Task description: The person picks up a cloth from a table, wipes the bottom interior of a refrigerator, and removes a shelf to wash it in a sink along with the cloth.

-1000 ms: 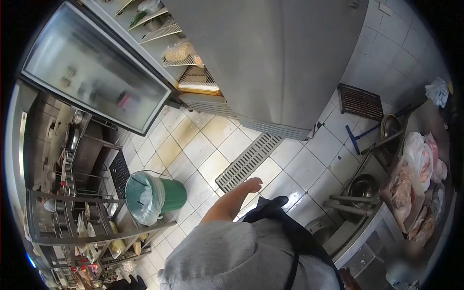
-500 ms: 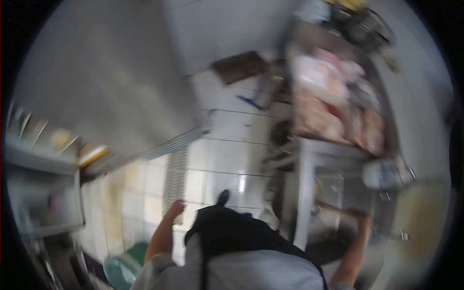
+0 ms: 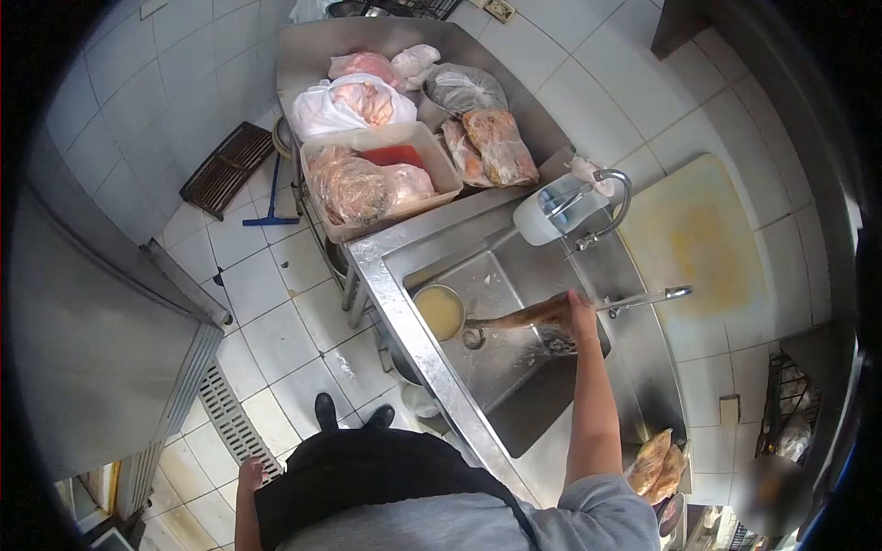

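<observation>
My right hand (image 3: pixel 581 317) reaches over the steel sink (image 3: pixel 501 386) and grips a long brown piece (image 3: pixel 519 319). It tapers toward a rounded end at the left; whether it is meat or something else I cannot tell. A tap (image 3: pixel 675 293) sits just to the right of this hand. Beside the rounded end, in the sink's left corner, stands a round pot (image 3: pixel 439 312) with cloudy yellowish liquid. My left hand (image 3: pixel 250 474) hangs at my side over the floor, loosely open and holding nothing.
Left of the sink, a plastic tub (image 3: pixel 441 193) and bagged meat (image 3: pixel 363 103) crowd the counter. A second tap (image 3: pixel 627 188) curves over a white container (image 3: pixel 542 223). A stained cutting board (image 3: pixel 707 243) leans on the wall. A floor drain grate (image 3: pixel 230 413) lies near my feet.
My view has swung right toward the sink and sharpened. The sink and counter now sit in the middle. My right arm stretches farther forward over the sink.
</observation>
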The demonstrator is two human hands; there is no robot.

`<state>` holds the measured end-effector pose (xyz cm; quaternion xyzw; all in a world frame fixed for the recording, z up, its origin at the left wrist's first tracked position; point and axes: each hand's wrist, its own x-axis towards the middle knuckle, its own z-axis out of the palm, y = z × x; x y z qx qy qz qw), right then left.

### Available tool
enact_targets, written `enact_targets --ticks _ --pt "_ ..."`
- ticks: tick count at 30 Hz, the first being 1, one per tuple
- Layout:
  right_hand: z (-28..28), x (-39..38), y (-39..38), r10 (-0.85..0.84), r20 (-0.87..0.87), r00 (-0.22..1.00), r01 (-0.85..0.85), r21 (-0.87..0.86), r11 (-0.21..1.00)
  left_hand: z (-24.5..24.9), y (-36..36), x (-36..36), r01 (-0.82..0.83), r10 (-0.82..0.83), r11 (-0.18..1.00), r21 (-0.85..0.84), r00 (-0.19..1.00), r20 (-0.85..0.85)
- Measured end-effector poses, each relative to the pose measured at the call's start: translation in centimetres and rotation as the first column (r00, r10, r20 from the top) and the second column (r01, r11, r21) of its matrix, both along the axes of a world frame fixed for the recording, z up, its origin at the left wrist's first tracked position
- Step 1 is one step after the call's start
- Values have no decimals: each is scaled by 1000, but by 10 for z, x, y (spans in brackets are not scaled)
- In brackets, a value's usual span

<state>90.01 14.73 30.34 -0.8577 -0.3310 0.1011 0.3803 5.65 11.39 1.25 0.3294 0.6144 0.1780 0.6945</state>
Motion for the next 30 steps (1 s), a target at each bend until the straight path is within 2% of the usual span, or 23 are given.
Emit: enact_targets --ticks 1,2,5,8,11,12,15,16,17,19,21,22,23,24,25,26,27,28,30 --pt "5 -5 -1 -21 -40 999 21 9 1000 1 0 2 14 -14 1000 16 999 -47" --pt "10 -10 -1 -41 -80 996 42 17 999 3 2 3 128 -120 990 60 985 -128" --pt "6 -5 -7 101 -410 907 -51 131 990 18 8 5 459 -382 879 131 840 -385" --pt "19 -24 -7 141 -639 756 7 224 975 33 13 23 115 -120 993 -35 966 -230" --pt "20 -24 -3 162 -756 634 75 269 960 21 13 24 124 -103 989 76 968 -229" --pt "20 -24 -4 146 -763 630 106 270 957 14 15 20 102 -95 994 38 982 -166" --pt "28 -33 -4 107 -775 623 168 265 949 7 26 25 20 -18 994 110 1000 -21" --pt "37 -42 -4 102 -774 625 168 260 951 52 45 50 45 -46 999 -8 989 -143" --pt "36 -41 -5 121 -780 614 163 276 947 73 63 76 139 -102 976 167 971 -215" --pt "26 -34 -7 184 -795 577 151 326 933 110 96 125 341 -166 813 472 912 -374" --pt "11 -23 -13 242 -816 525 149 368 918 177 140 202 280 -199 728 626 960 -198" --pt "6 -19 -16 256 -828 498 154 375 914 226 159 250 300 -295 624 722 945 -138" --pt "2 -14 -18 271 -840 470 159 383 910 276 172 297 372 -398 599 709 907 -140" --pt "20 -38 -10 203 -856 476 304 376 875 309 183 339 437 -540 448 780 828 -154" --pt "17 -37 -9 173 -860 481 343 366 865 332 185 381 464 -630 314 828 754 -184" --pt "12 -35 -9 147 -863 483 382 359 852 354 188 428 349 -776 259 901 630 -21" --pt "7 -31 -10 122 -866 486 421 354 835 364 183 470 324 -820 86 942 560 -118" --pt "-8 -17 -17 164 -859 485 377 374 847 360 172 514 369 -859 35 929 485 -160" --pt "1 -34 -8 66 -888 456 529 330 782 339 148 602 421 -856 -48 906 450 -254"
